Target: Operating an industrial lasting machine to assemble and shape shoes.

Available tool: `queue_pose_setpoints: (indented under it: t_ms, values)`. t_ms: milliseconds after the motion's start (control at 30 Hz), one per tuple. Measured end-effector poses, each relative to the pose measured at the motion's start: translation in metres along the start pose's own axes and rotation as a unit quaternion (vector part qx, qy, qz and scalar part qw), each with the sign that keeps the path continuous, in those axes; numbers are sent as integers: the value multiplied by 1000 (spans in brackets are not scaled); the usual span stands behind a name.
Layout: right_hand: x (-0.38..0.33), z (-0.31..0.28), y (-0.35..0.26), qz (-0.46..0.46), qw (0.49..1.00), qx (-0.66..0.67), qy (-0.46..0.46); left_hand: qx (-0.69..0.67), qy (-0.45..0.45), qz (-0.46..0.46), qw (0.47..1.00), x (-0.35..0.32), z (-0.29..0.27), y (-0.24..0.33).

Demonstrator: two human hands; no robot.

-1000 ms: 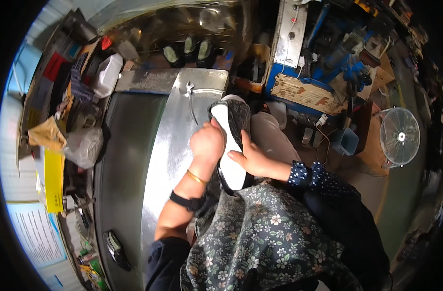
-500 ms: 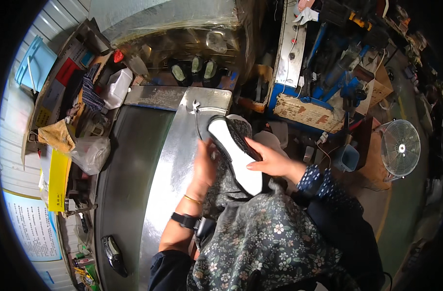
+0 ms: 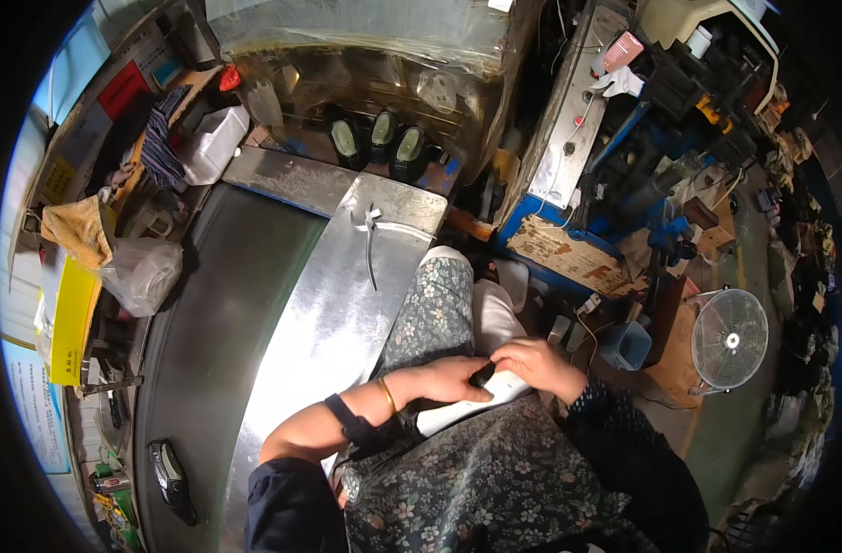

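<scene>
Low over my lap lies a dark shoe with a white sole (image 3: 442, 417), its sole turned up, pointing across my floral apron. My left hand (image 3: 460, 378) is closed over its upper side, with a bit of dark shoe showing at the fingers. My right hand (image 3: 537, 367) pinches the shoe at its right end, close beside the left. Much of the shoe is hidden under both hands. Ahead of my lap, a slim metal hand tool with a forked head (image 3: 372, 249) lies on the shiny metal bench (image 3: 297, 341).
Left of the bench runs a dark conveyor belt (image 3: 228, 276), bearing a shoe (image 3: 170, 481). Several shoes with pale green soles (image 3: 381, 129) stand at the far end. A shelf with a plastic bag (image 3: 145, 276) borders the left. To the right are a blue bin (image 3: 625, 346) and a fan (image 3: 730, 341).
The shoe has come down closer to my body and turned from upright to lying crosswise. My left hand has moved right onto it, beside my right hand. The view has shifted slightly.
</scene>
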State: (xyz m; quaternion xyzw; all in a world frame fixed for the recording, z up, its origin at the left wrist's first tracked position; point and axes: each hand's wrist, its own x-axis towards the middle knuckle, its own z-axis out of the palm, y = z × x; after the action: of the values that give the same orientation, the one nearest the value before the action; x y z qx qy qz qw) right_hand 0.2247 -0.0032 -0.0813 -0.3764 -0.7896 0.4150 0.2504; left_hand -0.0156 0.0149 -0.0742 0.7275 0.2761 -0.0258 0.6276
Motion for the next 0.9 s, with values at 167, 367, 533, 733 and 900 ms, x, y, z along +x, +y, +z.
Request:
queue_pose_setpoints:
  t_ms: [167,367,533,733,900]
  values:
    - [89,-30,4,17,992,28,-124,-116,27,-70,990,11,-3,-32]
    - [277,14,20,223,939,-256,-47,-80,51,-11,995,22,-8,6]
    - [290,162,17,43,957,-269,97,-78,67,24,994,26,16,-66]
    - [284,92,-23,192,961,145,-137,-96,58,-83,990,2,-3,-11]
    - [106,-29,-41,127,929,325,-124,-104,49,-38,993,8,3,-23]
